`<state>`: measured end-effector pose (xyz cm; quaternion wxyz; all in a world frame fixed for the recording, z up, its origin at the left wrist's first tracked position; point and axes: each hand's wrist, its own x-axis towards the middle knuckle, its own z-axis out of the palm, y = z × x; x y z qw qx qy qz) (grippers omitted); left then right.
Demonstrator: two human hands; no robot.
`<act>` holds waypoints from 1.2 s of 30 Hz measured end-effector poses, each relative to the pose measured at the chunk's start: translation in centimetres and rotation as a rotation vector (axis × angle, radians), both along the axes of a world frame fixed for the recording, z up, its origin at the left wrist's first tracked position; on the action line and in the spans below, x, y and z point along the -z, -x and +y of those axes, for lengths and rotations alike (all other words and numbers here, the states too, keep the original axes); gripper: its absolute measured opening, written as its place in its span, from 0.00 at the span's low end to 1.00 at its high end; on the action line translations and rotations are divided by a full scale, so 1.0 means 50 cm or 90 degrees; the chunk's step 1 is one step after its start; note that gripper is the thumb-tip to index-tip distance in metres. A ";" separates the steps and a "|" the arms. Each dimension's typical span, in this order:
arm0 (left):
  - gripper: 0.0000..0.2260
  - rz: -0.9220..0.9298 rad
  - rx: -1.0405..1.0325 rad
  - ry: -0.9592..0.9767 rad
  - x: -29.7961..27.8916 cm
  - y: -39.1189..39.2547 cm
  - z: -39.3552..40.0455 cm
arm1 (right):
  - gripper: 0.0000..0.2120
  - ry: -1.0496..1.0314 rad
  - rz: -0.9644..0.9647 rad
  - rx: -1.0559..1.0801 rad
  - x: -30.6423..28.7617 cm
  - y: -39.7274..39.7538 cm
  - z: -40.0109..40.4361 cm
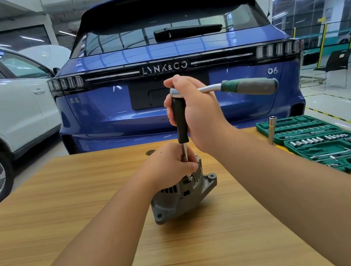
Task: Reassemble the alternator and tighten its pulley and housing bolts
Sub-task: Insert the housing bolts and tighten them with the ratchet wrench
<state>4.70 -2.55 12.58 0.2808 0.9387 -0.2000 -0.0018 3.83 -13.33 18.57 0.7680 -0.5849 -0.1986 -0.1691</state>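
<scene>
The right hand (192, 112) grips the black driver (180, 120) topped by the ratchet (247, 86); the left hand (168, 168) holds the alternator (184, 195) at frame centre on the table (68, 217). A housing bolt is apparently being tightened; next, swinging the ratchet with the shaft upright.

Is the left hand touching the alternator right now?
Touching. The head view shows the left hand gripping the top of the alternator, fingers curled over its housing beside the driver shaft.
</scene>
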 end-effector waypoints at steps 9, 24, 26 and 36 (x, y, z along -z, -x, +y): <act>0.06 -0.018 0.005 0.018 0.001 0.004 0.005 | 0.13 0.717 -0.444 0.473 -0.012 -0.001 -0.021; 0.12 -0.035 0.010 0.020 0.003 0.005 0.006 | 0.24 0.938 -0.348 0.344 -0.069 0.018 -0.030; 0.11 -0.030 0.010 0.029 0.005 0.004 0.006 | 0.20 0.912 -0.359 0.347 -0.067 0.020 -0.026; 0.07 -0.017 0.022 0.026 0.010 -0.006 0.008 | 0.11 0.758 0.054 0.207 -0.138 0.009 0.019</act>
